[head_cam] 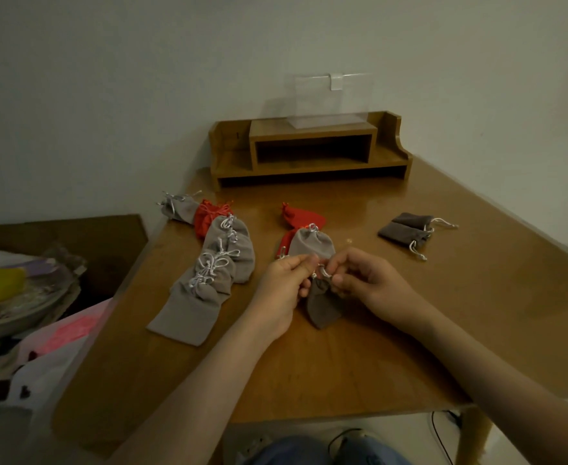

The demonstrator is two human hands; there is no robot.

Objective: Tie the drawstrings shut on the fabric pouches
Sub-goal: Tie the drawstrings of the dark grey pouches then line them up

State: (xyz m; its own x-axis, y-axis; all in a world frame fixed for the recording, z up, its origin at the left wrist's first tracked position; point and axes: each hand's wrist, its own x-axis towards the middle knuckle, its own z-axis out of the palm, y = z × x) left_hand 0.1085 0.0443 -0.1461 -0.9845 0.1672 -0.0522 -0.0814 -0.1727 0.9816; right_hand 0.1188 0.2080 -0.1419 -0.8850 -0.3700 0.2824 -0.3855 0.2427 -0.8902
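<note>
A grey fabric pouch (322, 305) hangs between my hands just above the wooden table (343, 357). My left hand (284, 285) and my right hand (364, 280) both pinch its white drawstring (322, 272) at the gathered neck. Behind my hands lie a grey pouch (312, 244) and two red pouches (301, 218), overlapping. A row of several grey pouches (215, 273) with tied white cords runs along the left side, with a red pouch (207, 214) near its far end. Two dark grey pouches (408, 231) lie at the right.
A wooden desk shelf (309, 152) stands at the table's far edge with a clear plastic stand (329, 99) on top. Left of the table sits a cluttered pile with a bowl (14, 313) and pink paper (67, 330). My knees show below the front edge.
</note>
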